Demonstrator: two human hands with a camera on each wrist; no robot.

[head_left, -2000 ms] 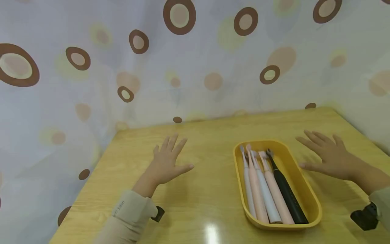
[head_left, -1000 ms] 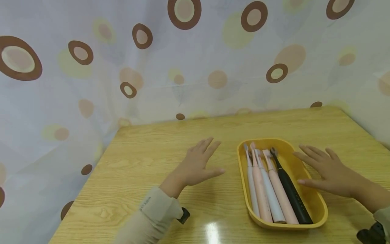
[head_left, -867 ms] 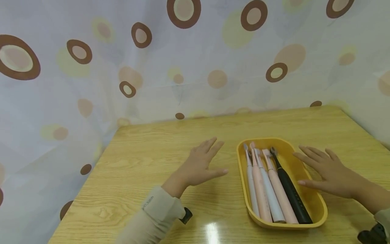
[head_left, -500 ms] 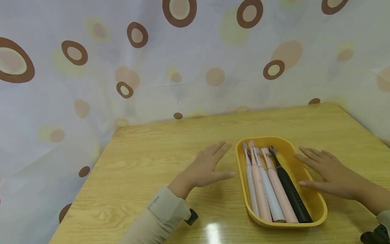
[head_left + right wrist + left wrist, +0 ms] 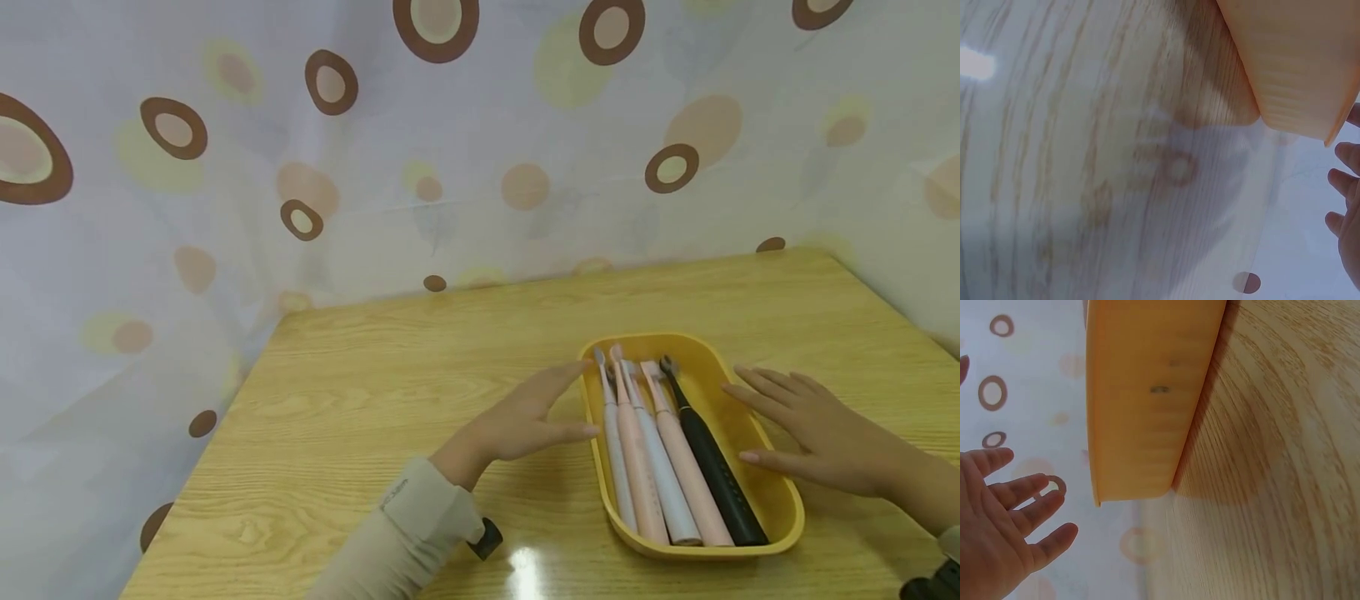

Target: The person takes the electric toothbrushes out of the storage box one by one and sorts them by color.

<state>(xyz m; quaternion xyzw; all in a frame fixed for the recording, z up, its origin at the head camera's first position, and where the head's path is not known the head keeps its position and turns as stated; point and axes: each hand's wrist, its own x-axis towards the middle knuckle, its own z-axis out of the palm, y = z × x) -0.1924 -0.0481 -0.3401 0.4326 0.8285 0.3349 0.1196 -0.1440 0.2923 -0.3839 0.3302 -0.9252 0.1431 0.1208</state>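
Note:
A yellow tray (image 5: pixel 783 508) rests on the table and holds several electric toothbrushes lying lengthwise, heads toward the back. One is black (image 5: pixel 720 475), on the right; the pink toothbrush (image 5: pixel 693 475) beside it and the white toothbrush (image 5: pixel 667 475) lie further left. My left hand (image 5: pixel 521 423) is at the tray's left rim, fingers extended and thumb apart. In the left wrist view, a gap shows between those fingers (image 5: pixel 1029 487) and the tray wall. At the right side, my right hand (image 5: pixel 825 437) spreads its fingers over the rim; whether it touches, I cannot tell. Neither hand holds anything.
The wood-grained table (image 5: pixel 375 392) extends left of the tray and behind it. A patterned cloth (image 5: pixel 450 225) with brown rings hangs along the back and sides. Light glares off the tabletop near the front.
My left hand has moved right, from over the table to the tray's left rim. The right hand has shifted slightly lower, staying beside the tray. The toothbrushes keep their arrangement.

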